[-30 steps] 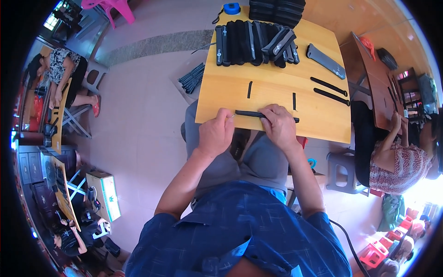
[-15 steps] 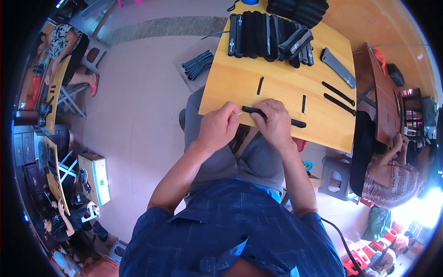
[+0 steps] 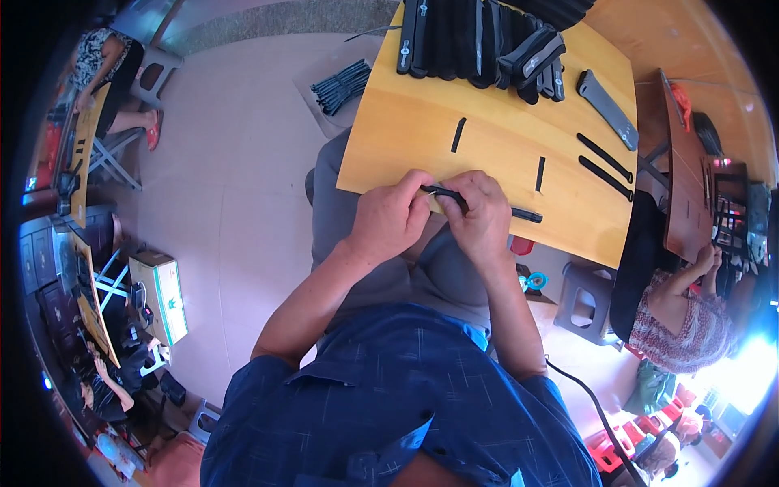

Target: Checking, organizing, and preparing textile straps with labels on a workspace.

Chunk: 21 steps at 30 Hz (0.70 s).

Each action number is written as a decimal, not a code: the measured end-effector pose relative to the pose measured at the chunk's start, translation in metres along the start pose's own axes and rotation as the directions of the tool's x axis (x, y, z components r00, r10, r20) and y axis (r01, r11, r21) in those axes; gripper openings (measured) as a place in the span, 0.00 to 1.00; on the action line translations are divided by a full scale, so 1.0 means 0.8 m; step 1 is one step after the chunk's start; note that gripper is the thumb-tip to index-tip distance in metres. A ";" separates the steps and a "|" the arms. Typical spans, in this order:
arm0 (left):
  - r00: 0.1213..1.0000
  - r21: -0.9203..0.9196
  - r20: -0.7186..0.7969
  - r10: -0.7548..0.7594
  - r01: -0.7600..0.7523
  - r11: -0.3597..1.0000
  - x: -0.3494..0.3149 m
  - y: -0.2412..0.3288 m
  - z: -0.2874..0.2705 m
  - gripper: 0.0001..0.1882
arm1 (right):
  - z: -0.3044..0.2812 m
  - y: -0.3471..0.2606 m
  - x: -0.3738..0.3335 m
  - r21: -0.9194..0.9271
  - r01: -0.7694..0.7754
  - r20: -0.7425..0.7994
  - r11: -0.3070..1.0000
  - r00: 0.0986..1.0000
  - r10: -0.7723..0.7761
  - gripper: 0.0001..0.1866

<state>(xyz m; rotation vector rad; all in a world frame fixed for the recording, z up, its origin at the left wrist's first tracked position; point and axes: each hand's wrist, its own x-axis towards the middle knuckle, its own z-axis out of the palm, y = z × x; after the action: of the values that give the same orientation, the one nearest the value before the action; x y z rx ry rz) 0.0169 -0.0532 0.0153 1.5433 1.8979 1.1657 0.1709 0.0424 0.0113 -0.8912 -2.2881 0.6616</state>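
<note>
1. The black strip is lying along the near edge of the counter, between both hands; its long axis is running side to side, its right end slanting toward the person.
2. The right hand is wrapping the strip's middle; the left hand is pinching narrowly on a pale sliver, too small to identify, right at the strip's left end.
3. The strip is looking matte and slim; the counter is showing smooth, yellow wood grain.
4. Two flat black straps with looped tips are lying rightward, near a grey, round-ended sleeve.
</note>
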 end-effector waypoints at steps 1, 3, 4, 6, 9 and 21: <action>0.999 0.011 -0.018 0.028 -0.028 1.000 0.000 -0.002 0.001 0.09 | 0.000 0.000 0.001 -0.004 -0.006 0.006 1.000 1.000 0.006 0.11; 1.000 0.008 -0.010 0.012 -0.011 1.000 0.000 -0.002 0.003 0.09 | -0.001 0.000 0.001 -0.006 -0.013 0.014 1.000 1.000 0.013 0.11; 1.000 0.007 -0.003 0.000 0.000 1.000 0.000 -0.002 0.004 0.09 | -0.001 0.000 0.001 0.000 -0.017 0.018 1.000 1.000 0.017 0.11; 1.000 0.006 0.001 -0.003 0.003 1.000 0.001 -0.001 0.005 0.09 | -0.001 0.000 0.001 0.007 -0.021 0.024 1.000 1.000 0.021 0.11; 1.000 0.007 -0.001 0.003 -0.003 1.000 0.002 0.000 0.006 0.10 | -0.002 -0.001 0.001 0.003 -0.037 0.032 0.999 0.999 0.037 0.11; 0.995 0.004 0.021 -0.100 0.100 0.995 0.005 0.001 0.009 0.13 | 0.003 -0.001 -0.002 -0.002 -0.050 0.012 0.999 0.999 0.050 0.12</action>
<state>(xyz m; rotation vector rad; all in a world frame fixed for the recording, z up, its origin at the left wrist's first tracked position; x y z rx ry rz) 0.0216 -0.0473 0.0125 1.4384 1.9398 1.0997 0.1698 0.0399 0.0096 -0.9498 -2.2841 0.6890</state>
